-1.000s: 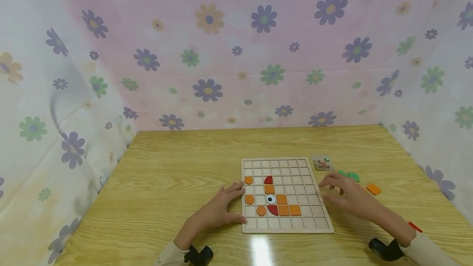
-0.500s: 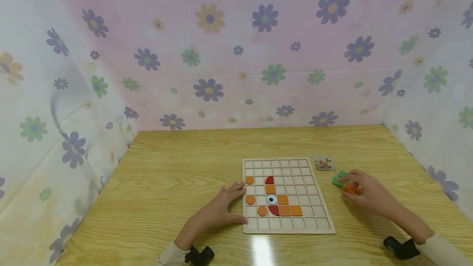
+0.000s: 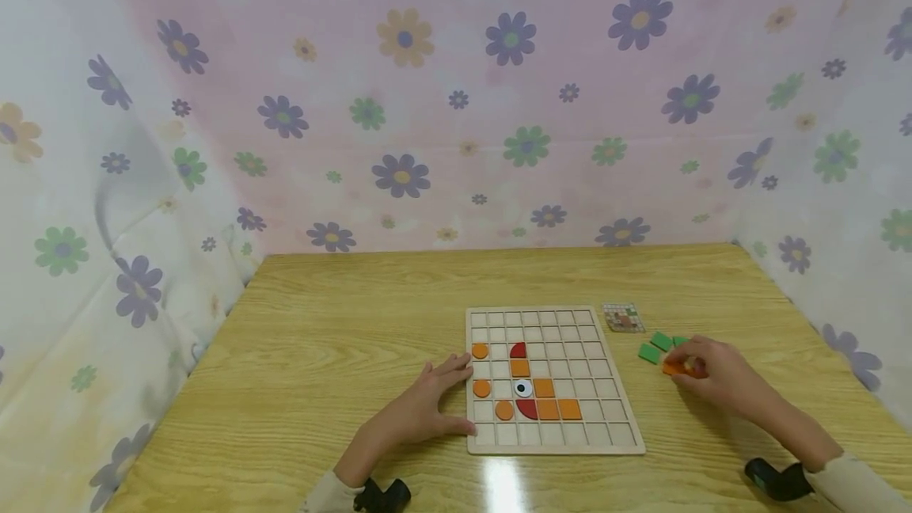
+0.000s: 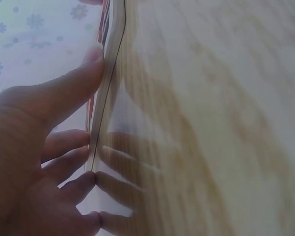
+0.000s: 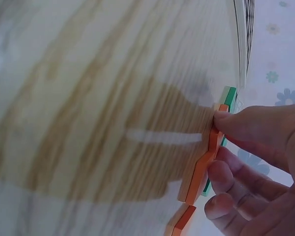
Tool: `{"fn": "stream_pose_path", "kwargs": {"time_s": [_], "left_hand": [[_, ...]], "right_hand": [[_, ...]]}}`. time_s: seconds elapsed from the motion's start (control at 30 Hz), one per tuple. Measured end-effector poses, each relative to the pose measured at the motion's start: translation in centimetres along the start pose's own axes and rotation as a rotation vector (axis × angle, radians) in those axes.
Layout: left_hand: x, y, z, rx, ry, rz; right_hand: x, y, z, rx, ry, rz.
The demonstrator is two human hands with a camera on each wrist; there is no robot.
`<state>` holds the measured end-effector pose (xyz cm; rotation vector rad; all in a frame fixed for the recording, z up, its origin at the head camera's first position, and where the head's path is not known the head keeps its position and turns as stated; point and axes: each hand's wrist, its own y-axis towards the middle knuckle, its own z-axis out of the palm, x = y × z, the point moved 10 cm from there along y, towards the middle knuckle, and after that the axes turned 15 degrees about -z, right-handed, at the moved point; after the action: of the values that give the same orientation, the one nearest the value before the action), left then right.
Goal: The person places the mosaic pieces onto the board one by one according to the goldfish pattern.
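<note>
A square wooden grid board (image 3: 598,435) lies on the table, with orange discs, orange squares, red quarter-round pieces and an eye piece (image 3: 523,388) in its cells. My left hand (image 3: 422,408) rests at the board's left edge, fingers spread, thumb and fingertips touching the rim; the left wrist view shows the thumb against that edge (image 4: 108,78). To the board's right, my right hand (image 3: 727,374) pinches an orange tile (image 3: 673,368) at the table surface. In the right wrist view the thumb meets an orange tile (image 5: 214,140), while the index fingertip is hidden behind the pieces.
Several green tiles (image 3: 649,353) lie just beyond the right fingers. A small pattern card (image 3: 623,317) sits by the board's upper right corner. More orange tiles (image 5: 196,179) lie close to the right hand. A flowered cloth (image 3: 456,141) hangs behind the wooden table (image 3: 342,307).
My right hand has moved right, from the board's edge to the loose tiles. The green tiles and orange tiles have shifted under its fingers. The left hand stays in place.
</note>
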<state>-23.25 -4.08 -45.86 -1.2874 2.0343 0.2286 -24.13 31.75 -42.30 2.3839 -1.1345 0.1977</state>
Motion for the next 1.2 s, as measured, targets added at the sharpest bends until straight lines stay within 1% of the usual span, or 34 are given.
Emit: {"fn": "stream_pose_path", "kwargs": {"time_s": [0.27,0.5,0.73,0.83,1.03,1.2], "left_hand": [[0.3,0.0,-0.1,-0.014,0.005,0.007],[0.0,-0.2,-0.1,-0.012,-0.004,0.025],[0.0,-0.2,0.0,-0.006,0.0,0.014],[0.0,-0.2,0.0,-0.008,0.007,0.009],[0.0,-0.1,0.0,-0.012,0.01,0.009],[-0.1,-0.1,-0.1,-0.019,0.009,0.021]], "right_hand": [[0.5,0.3,0.0,-0.011,-0.01,-0.074],[1.3,0.4,-0.1,-0.03,0.038,-0.133],[2.3,0.8,-0.3,-0.041,0.04,-0.173],[2.8,1.2,-0.3,-0.047,0.053,-0.192],[4.4,2.3,-0.1,-0.055,0.109,-0.258],[5.8,3.0,0.1,-0.049,0.139,-0.276]]}}
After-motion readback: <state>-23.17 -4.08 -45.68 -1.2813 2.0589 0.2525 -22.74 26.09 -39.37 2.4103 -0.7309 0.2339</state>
